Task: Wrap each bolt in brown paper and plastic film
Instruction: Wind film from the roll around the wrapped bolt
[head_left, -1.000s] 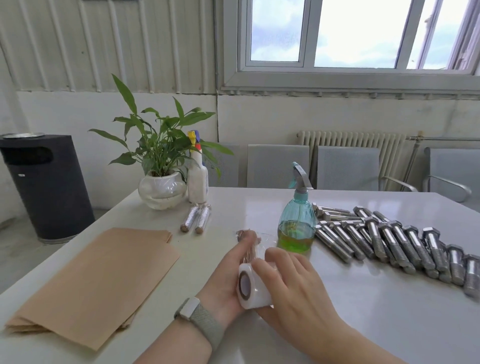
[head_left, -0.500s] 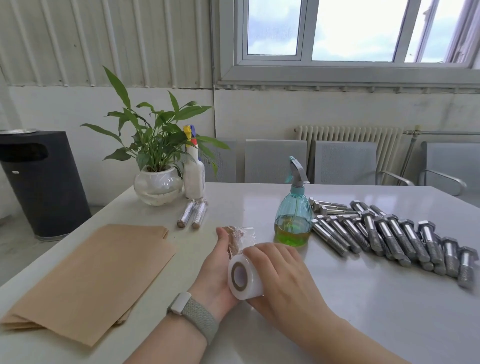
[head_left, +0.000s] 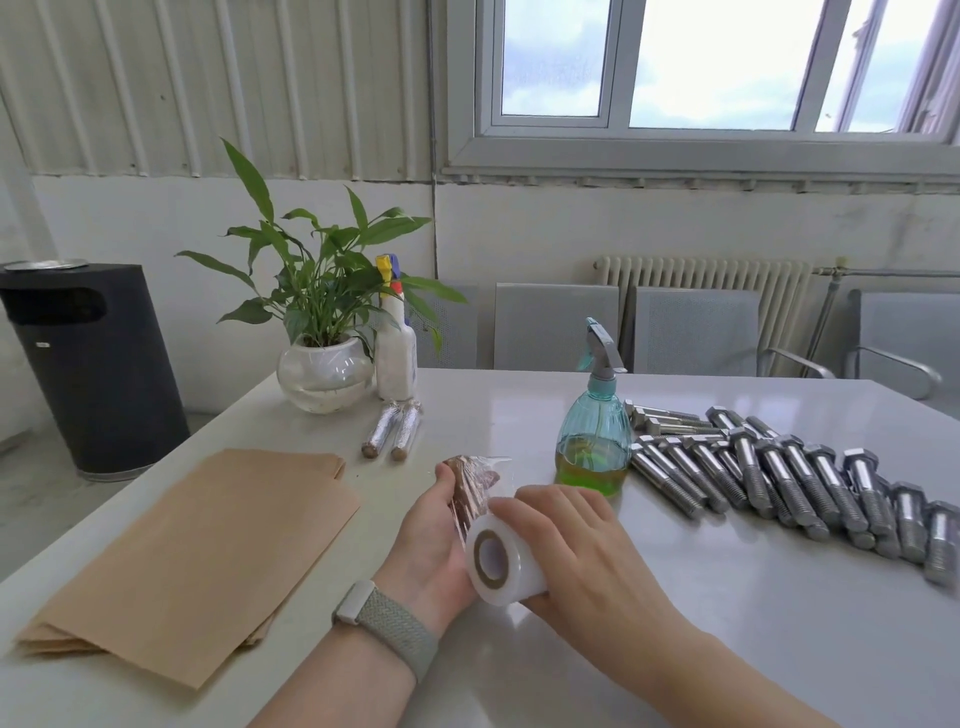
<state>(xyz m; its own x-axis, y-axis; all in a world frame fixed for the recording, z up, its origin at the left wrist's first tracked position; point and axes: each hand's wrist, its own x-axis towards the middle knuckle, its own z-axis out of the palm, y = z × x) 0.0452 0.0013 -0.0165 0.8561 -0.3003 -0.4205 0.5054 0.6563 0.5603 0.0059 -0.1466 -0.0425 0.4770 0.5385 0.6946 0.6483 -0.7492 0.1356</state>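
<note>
Left hand (head_left: 434, 525) grips paper-wrapped bolt (head_left: 470, 486) above table (head_left: 727, 623) | right hand (head_left: 576, 545) holds film roll (head_left: 501, 558) against it | risk: slack film may bunch, or paper unroll.

Well beyond the hands, a white-framed window (head_left: 717, 67) shows pale cloudy sky — daylight falls on the glossy white table (head_left: 727, 623). Below it stand a ribbed radiator (head_left: 701, 273) and grey chairs (head_left: 556, 325); corrugated wall panelling (head_left: 208, 83) rises far left, above a black bin (head_left: 93, 364).
</note>
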